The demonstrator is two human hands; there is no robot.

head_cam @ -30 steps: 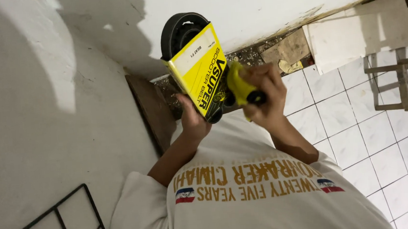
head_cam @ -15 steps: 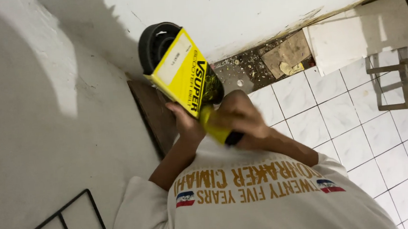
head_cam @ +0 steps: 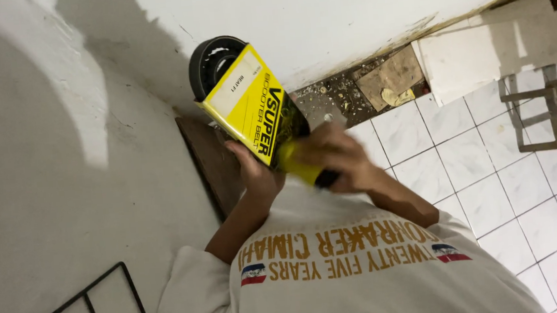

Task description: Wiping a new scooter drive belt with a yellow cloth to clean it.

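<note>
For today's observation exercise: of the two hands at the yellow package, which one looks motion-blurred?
The right hand, smeared at the yellow sleeve's lower end. The left hand, sharp, supports the sleeve from underneath.

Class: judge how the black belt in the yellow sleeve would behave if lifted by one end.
The belt probably flexes rather than flops: its loop holds shape. The sleeve likely stiffens it. Seems light: the left hand props it.

Floor: we see white tiled floor [head_cam: 492, 179] | broken strip by the wall: rubble, cardboard scrap [head_cam: 388, 78] | white slab [head_cam: 482, 51] beside it | wooden stool frame [head_cam: 546, 112] standing on tiles | dark wire rack [head_cam: 85, 311] at lower left
</note>
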